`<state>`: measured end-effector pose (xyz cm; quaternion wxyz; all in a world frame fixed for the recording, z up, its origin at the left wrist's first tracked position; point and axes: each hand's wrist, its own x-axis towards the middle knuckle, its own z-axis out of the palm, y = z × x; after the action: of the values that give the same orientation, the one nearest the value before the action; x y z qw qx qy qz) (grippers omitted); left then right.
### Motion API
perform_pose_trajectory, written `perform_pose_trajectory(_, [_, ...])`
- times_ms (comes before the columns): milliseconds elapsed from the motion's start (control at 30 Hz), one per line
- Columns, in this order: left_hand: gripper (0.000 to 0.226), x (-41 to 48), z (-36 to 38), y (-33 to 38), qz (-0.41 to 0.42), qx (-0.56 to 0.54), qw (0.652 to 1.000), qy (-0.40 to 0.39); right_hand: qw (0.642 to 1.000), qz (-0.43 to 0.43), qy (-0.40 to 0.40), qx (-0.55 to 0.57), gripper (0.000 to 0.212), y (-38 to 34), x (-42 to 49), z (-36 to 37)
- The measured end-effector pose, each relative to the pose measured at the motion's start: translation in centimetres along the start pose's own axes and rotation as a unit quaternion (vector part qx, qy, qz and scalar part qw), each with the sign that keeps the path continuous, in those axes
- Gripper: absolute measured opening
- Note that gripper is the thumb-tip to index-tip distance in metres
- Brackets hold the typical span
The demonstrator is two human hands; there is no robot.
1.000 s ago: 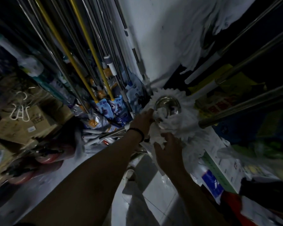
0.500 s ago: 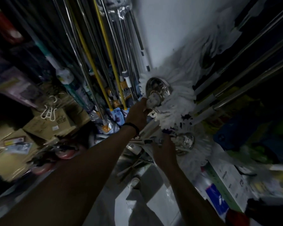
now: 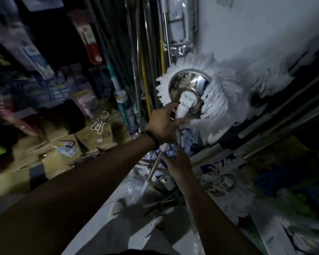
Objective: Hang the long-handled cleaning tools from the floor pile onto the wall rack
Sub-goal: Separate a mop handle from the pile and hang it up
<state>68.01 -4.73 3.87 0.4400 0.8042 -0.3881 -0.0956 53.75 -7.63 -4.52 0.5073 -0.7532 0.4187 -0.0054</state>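
A spin mop (image 3: pixel 188 85) with a shiny steel disc and a white fringe is raised in front of the white wall. My left hand (image 3: pixel 163 122), a dark band on its wrist, is closed around the mop's white neck just below the disc. The mop's metal handle (image 3: pixel 153 172) runs down from it toward the floor. My right hand (image 3: pixel 177 161) is lower, beside that handle with fingers curled; the blur hides whether it grips it. Another mop head (image 3: pixel 221 183) lies in the floor pile at lower right.
Many long poles (image 3: pixel 142 52), steel and yellow, hang upright left of the raised mop. More steel handles (image 3: pixel 284 115) slant across the right. Cardboard boxes (image 3: pixel 92 137) are stacked at left. Packaged goods crowd the shelves at upper left. White floor tiles (image 3: pixel 118 227) show below.
My left hand has lifted the mop head higher and to the right, up against the wall. The view has tilted up. My right hand stays low by the handle.
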Motion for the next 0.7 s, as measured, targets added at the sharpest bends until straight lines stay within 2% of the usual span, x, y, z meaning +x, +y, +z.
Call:
perform_pose_trajectory(67, [0.045,-1.1,-1.3,0.5,-0.026,-0.02,0.999,0.026,1.0,-0.018,-0.012,-0.018,0.068,-1.0,-0.3,0.6])
perform_pose_trajectory(200, [0.039,-3.4,-3.3,1.6,-0.075,-0.034,0.993,0.079,0.999,-0.045,0.014,-0.024,0.031,-2.1,-1.6,1.5])
perform_pose_trajectory(267, [0.041,-4.5,-3.8,1.8,-0.097,-0.032,0.991,0.085,0.998,-0.053,0.03,-0.029,0.026,-2.3,-2.3,2.1])
perform_pose_trajectory(367, [0.042,-6.4,-4.8,1.5,-0.104,-0.081,0.99,0.041,0.994,-0.062,0.084,-0.042,0.024,-2.5,-3.5,3.3])
perform_pose_trajectory(467, [0.047,-10.1,-6.5,-1.5,-0.142,-0.145,0.979,-0.025,0.994,-0.012,0.112,0.015,0.026,-3.5,-5.8,4.7])
perform_pose_trajectory(533, [0.039,-14.2,-7.7,-5.0,-0.191,-0.132,0.972,-0.045,0.99,0.017,0.122,0.066,0.028,-4.0,-7.4,6.0])
perform_pose_trajectory(600, [0.037,-19.3,-9.0,-8.2,-0.299,-0.155,0.939,-0.074,0.986,0.012,0.128,0.109,0.029,-4.6,-9.0,7.5])
perform_pose_trajectory(633, [0.031,-22.0,-10.0,-9.5,-0.37,-0.19,0.902,-0.118,0.985,0.0,0.128,0.118,0.027,-5.2,-9.7,8.2])
perform_pose_trajectory(700, [0.031,-26.8,-11.8,-11.7,-0.486,-0.248,0.801,-0.246,0.981,-0.025,0.133,0.136,0.024,-6.3,-10.9,9.5])
